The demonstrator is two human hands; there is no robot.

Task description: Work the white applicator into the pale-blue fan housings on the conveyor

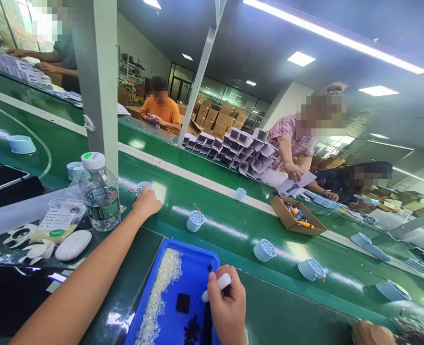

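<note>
My left hand point(146, 202) closes on a blue cup point(143, 186) on the belt point(212, 225), frame centre-left; my right hand point(227, 306) grips a white tube point(217, 286) over the blue tray point(194, 268), bottom centre.
</note>
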